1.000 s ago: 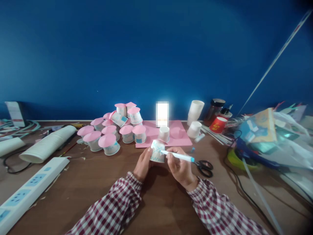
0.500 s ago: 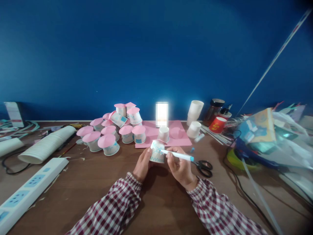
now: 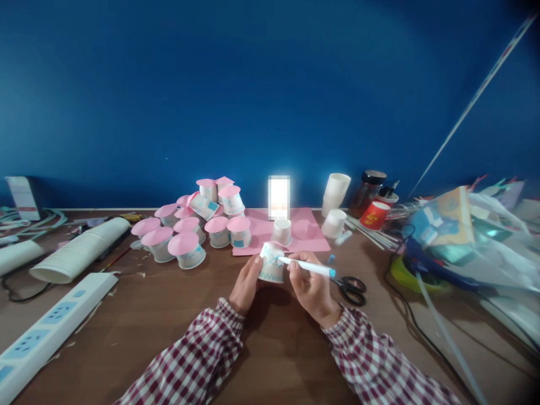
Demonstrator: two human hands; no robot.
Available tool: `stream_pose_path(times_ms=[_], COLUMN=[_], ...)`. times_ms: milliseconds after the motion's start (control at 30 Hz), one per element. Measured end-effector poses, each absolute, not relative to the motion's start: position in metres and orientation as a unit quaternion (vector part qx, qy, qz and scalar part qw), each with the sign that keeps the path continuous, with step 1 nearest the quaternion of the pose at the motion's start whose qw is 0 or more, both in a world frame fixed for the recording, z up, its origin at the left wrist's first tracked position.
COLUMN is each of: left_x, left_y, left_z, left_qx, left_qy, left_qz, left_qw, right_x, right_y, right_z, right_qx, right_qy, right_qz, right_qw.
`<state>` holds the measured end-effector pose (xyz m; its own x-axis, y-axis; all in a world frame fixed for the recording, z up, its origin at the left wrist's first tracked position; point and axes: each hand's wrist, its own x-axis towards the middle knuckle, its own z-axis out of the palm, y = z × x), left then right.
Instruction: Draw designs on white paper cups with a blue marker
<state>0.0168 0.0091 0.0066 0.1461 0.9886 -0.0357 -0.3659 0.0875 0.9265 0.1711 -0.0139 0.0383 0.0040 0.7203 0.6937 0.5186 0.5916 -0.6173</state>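
My left hand point(image 3: 245, 284) grips a small white paper cup point(image 3: 271, 264) turned upside down, with a pink top and blue zigzag lines on its side. My right hand point(image 3: 310, 287) pinches a white marker with a blue end point(image 3: 310, 268), its tip touching the cup's side. Both hands hover just above the brown table point(image 3: 139, 315), in front of a pink paper sheet point(image 3: 312, 242).
A heap of pink-topped cups point(image 3: 198, 225) lies to the left, plain white cups point(image 3: 335, 202) and a red cup point(image 3: 374, 215) behind. Black scissors point(image 3: 352, 288) lie right of my hand. A power strip point(image 3: 46, 332), a sleeve of stacked cups point(image 3: 80, 250) and plastic clutter point(image 3: 464, 236) flank the sides.
The marker tip has shifted slightly on the cup's side. The view has crept a little; both hands keep their hold.
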Motion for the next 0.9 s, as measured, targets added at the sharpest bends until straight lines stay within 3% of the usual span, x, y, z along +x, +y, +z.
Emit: stream_pose_path(times_ms=[533, 900], left_x=[0.0199, 0.0162], left_y=[0.0128, 0.0089], left_z=[0.0129, 0.0118], left_qx=[0.313, 0.372], left_qy=[0.333, 0.314], left_qz=[0.568, 0.557], left_qw=[0.685, 0.673], right_x=[0.1668, 0.1661], right_y=[-0.0211, -0.0207], right_z=[0.0402, 0.0395], right_qx=[-0.429, -0.43], right_qy=[-0.717, -0.717], right_qz=[0.056, 0.047], right_qw=[0.546, 0.546])
